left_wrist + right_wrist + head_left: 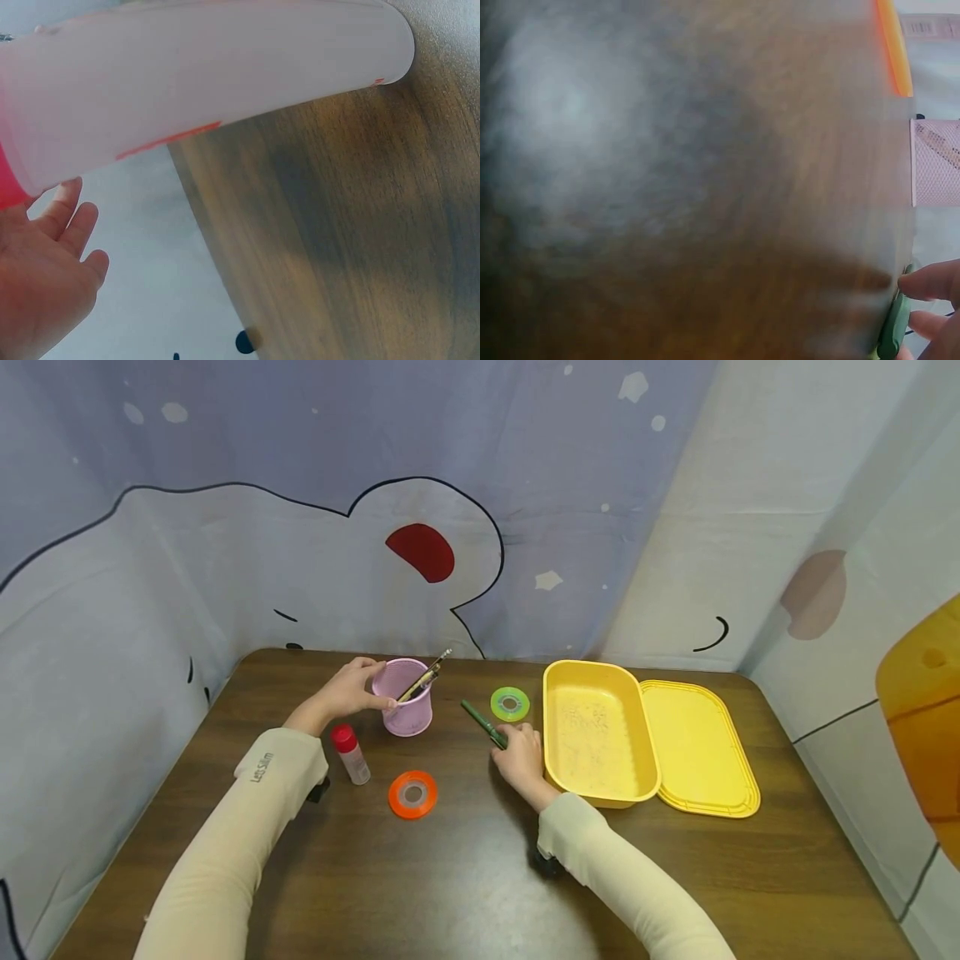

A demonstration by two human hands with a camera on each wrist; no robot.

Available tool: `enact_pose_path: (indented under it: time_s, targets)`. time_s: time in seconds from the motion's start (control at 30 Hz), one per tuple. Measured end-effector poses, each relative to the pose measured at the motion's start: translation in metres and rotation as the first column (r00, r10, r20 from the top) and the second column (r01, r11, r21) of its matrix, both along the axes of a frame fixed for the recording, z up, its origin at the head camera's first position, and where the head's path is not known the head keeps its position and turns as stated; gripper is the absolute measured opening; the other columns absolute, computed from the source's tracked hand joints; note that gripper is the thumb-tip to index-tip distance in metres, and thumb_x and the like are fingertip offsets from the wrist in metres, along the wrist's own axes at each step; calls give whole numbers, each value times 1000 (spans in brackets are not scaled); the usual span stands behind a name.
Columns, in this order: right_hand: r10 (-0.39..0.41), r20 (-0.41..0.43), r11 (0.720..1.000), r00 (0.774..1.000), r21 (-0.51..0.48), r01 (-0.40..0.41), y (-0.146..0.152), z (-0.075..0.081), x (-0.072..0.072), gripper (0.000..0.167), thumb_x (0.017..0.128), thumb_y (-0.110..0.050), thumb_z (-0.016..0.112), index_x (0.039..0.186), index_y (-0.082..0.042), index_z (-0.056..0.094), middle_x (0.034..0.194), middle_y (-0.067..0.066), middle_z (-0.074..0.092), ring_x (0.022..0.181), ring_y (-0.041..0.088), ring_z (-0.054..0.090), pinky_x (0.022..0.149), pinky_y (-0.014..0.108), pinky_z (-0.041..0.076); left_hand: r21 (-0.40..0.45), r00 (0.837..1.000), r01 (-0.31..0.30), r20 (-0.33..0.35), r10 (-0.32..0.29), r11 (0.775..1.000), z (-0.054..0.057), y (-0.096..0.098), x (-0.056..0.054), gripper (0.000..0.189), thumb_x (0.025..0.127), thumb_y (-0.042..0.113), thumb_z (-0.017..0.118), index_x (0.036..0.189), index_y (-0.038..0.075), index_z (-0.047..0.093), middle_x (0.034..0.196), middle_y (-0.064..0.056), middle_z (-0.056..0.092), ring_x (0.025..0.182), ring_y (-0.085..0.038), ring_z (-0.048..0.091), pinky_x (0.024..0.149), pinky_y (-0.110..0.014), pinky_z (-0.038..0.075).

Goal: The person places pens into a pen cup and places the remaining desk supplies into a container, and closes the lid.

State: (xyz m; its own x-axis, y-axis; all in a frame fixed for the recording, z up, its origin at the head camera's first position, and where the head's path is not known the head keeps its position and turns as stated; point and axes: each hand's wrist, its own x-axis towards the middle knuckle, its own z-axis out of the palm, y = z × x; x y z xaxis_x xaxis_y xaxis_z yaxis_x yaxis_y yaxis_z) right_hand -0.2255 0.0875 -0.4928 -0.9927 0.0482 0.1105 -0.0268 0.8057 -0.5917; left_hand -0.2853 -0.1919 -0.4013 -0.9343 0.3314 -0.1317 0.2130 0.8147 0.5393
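At the back left, a pink mesh pencil cup (407,720) holds a few pencils or pens (424,682). My left hand (347,693) grips its left side, thumb in front and fingers by the rim. In the left wrist view that hand (49,281) is partly hidden behind a white tube with a red cap (202,75), which stands on the table near my left wrist. My right hand (521,758) pinches a green pen (480,720) by its near end, left of the yellow box. Fingertips and thumb meet on the pen (894,326) in the right wrist view.
An open yellow box (655,774) stands at the right, its yellow lid (697,747) lying beside it. A green tape roll (510,703) lies beyond my right hand. An orange tape roll (412,795) lies nearer, at the middle. Curtain-like cloth (315,577) hangs behind the brown table (450,893).
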Motion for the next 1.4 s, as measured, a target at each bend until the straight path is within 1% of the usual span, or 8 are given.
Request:
enact_pose_path:
  time_s: [0.13,0.3,0.6,0.83,0.97,1.1,1.23,1.4]
  targets:
    - [-2,-20,1000,1000,21,2,0,-2,0,32,71,-10,68,103,-8,65,91,12,54,85,27,46,73,35,36,-4,1000,-1,1,2,1000,0,1,0,83,74,33,68,136,-3,27,136,-26,27,126,-40,23,102,-54,22]
    - [1,-29,999,1000,33,0,0,-3,-1,29,72,-9,67,101,-7,66,89,12,56,81,27,48,72,34,36,-1,1000,-8,12,8,1000,0,1,1,83,74,33,68,137,-3,27,136,-26,27,126,-40,23,103,-54,22]
    - [-1,-30,999,1000,43,3,0,-2,0,24,74,-9,66,97,-6,67,87,13,60,83,29,53,73,37,41,-4,1000,2,-2,-2,1000,1,1,1,82,74,31,69,136,-3,27,135,-26,27,126,-40,23,103,-54,21]
    - [-18,-40,1000,999,23,19,-1,-1,-1,20,74,-9,65,93,-6,68,85,12,62,83,29,57,73,38,44,9,1000,12,-16,-12,1000,1,1,1,81,75,30,68,135,-4,28,134,-27,29,125,-41,24,103,-54,21]
    - [-20,-37,1000,999,9,20,-2,1,-1,19,76,-12,64,93,-7,68,86,9,63,83,26,58,72,37,45,9,1000,12,-11,-12,1000,1,2,1,81,74,31,69,135,-4,29,134,-27,28,125,-41,24,103,-54,21]
    - [-26,-26,999,999,-20,26,-6,6,-1,18,77,-15,63,94,-10,68,86,7,62,82,23,58,68,37,46,3,1000,12,-9,-12,1000,1,2,1,82,74,31,69,135,-4,28,134,-27,28,125,-41,24,103,-54,21]
    - [-31,1,998,1000,-62,31,-9,9,1,17,78,-16,63,95,-13,67,86,5,61,80,21,57,64,34,45,2,1000,10,-8,-10,1000,1,1,0,82,74,30,69,136,-4,28,135,-27,28,125,-41,24,103,-54,21]
    - [-12,22,992,1000,-123,15,-11,12,3,17,79,-16,64,95,-12,67,85,5,61,78,20,57,62,32,44,2,1000,13,-6,-13,1000,2,1,1,81,74,29,69,136,-5,27,134,-27,28,125,-41,24,103,-54,21]
